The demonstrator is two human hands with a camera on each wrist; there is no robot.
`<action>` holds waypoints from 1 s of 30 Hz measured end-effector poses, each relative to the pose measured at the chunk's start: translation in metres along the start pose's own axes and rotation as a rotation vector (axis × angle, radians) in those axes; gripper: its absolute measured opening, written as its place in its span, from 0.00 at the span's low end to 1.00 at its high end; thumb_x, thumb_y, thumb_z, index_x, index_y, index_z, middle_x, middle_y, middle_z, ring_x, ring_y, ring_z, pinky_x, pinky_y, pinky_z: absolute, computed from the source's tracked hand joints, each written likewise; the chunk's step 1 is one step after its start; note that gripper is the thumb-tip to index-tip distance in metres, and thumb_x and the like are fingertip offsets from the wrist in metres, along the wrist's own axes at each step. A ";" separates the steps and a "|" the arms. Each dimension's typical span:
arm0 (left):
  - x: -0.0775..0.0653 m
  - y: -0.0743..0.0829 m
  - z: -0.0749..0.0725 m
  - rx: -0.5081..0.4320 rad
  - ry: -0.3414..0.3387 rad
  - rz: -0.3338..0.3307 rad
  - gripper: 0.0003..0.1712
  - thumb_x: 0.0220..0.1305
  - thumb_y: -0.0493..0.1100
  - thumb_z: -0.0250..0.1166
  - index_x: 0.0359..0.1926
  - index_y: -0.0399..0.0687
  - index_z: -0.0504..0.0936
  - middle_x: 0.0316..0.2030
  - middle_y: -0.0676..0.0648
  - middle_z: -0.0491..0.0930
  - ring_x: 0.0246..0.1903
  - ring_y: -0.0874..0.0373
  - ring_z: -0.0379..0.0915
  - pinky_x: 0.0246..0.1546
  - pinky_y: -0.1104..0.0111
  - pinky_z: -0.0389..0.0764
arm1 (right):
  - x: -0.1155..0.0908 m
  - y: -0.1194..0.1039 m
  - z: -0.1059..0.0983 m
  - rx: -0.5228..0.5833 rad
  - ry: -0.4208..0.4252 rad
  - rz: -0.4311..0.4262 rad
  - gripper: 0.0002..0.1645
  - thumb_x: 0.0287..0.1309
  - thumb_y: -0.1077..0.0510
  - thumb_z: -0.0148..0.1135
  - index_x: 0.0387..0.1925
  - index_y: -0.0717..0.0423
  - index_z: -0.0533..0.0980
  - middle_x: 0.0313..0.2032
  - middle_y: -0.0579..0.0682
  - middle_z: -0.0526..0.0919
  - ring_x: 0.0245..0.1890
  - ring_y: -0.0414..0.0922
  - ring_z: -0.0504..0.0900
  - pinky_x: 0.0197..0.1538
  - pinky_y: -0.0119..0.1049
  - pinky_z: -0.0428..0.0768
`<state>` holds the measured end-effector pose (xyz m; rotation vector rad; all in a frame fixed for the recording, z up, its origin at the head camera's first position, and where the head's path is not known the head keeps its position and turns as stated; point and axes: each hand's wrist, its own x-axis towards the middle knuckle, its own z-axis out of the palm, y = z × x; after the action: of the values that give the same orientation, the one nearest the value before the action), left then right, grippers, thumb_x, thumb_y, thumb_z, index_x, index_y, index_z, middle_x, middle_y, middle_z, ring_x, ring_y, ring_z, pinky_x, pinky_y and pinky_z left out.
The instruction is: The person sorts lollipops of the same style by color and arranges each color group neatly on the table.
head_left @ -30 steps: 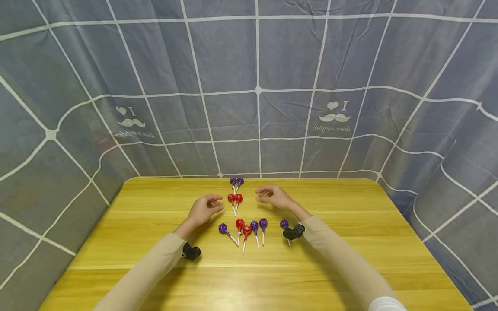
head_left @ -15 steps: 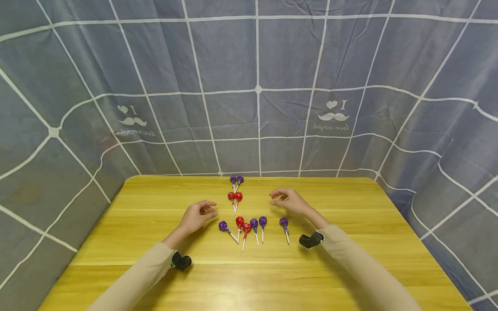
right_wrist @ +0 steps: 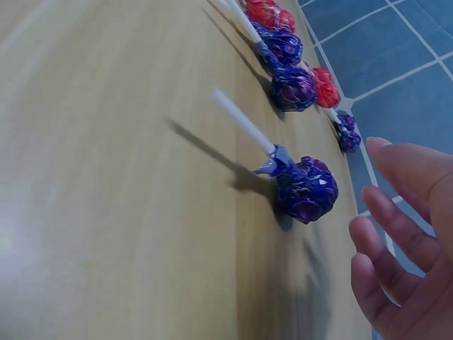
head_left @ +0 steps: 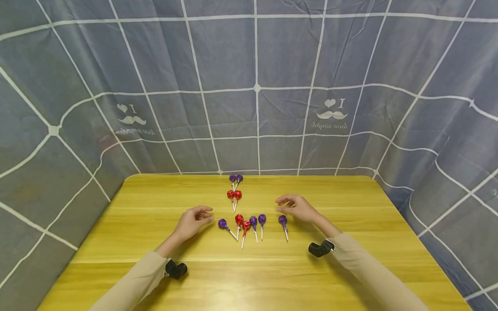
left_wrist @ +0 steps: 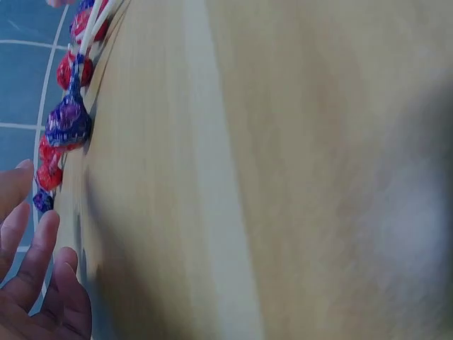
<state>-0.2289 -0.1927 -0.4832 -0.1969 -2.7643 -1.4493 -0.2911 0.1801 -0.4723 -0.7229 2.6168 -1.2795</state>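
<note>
My left hand (head_left: 191,223) hovers over the table, loosely bent and holding nothing, just left of a purple lollipop (head_left: 222,223) whose stick slants down to the right. My right hand (head_left: 298,208) is also empty, above and right of a lone purple lollipop (right_wrist: 306,190). Between the hands lie two red lollipops (head_left: 246,226) and two purple lollipops (head_left: 262,219), sticks toward me. Farther back, a pair of red lollipops (head_left: 237,195) lies with stick ends together. Behind that pair sit two more purple lollipops (head_left: 239,178), also in a V.
The wooden table (head_left: 155,242) has rounded far corners. A grey curtain (head_left: 225,112) with white grid lines hangs behind it and along both sides. A black wrist camera (head_left: 320,249) sits on my right wrist, and another black camera (head_left: 176,269) on my left.
Both hands have drawn back from the red pair, left hand to the left and toward me, right hand to the right and toward me. The lollipops stay in the same arrangement.
</note>
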 end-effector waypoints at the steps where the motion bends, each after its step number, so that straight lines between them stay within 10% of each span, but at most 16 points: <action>1: -0.001 0.001 0.001 0.000 0.001 0.003 0.20 0.61 0.41 0.67 0.52 0.37 0.80 0.40 0.41 0.85 0.37 0.55 0.79 0.37 0.73 0.77 | -0.001 0.000 0.000 0.001 -0.002 0.003 0.18 0.59 0.57 0.65 0.49 0.62 0.79 0.45 0.59 0.84 0.38 0.45 0.80 0.42 0.34 0.78; 30: -0.011 0.015 0.039 -0.020 0.037 -0.037 0.20 0.56 0.39 0.70 0.50 0.39 0.81 0.40 0.43 0.85 0.33 0.60 0.76 0.33 0.73 0.74 | -0.032 0.008 0.004 0.007 -0.036 0.044 0.17 0.57 0.58 0.67 0.47 0.62 0.79 0.42 0.59 0.84 0.33 0.41 0.79 0.33 0.28 0.75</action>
<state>-0.2142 -0.1539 -0.4941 -0.1178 -2.7397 -1.4733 -0.2651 0.1970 -0.4838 -0.6776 2.5830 -1.2514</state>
